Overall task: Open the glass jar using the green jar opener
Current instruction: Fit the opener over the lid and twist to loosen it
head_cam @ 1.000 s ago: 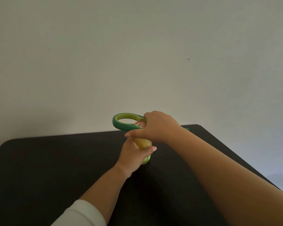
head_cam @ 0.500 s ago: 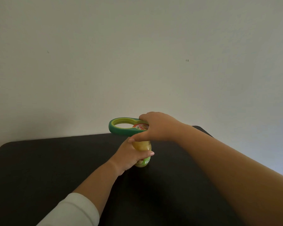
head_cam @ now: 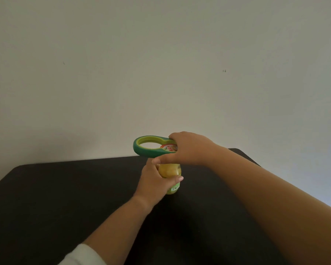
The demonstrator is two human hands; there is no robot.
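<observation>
A glass jar (head_cam: 169,172) with yellow contents and a green label stands upright on the black table (head_cam: 65,197). My left hand (head_cam: 154,180) is wrapped around the jar's body. The green jar opener (head_cam: 147,151), a flat looped tool with a lighter inner rim, sits level over the jar's lid (head_cam: 170,147), whose red and white top shows through the opening. My right hand (head_cam: 187,148) grips the opener's right end from above; its large loop sticks out to the left. The lid's rim is mostly hidden.
A plain pale wall rises right behind the table's far edge. The table's right corner (head_cam: 237,150) lies just beyond my right wrist, with floor to the right of it.
The opener's free loop has stayed out to the left while my right hand keeps hold. The view has shifted slightly. Whether the lid turned cannot be told.
</observation>
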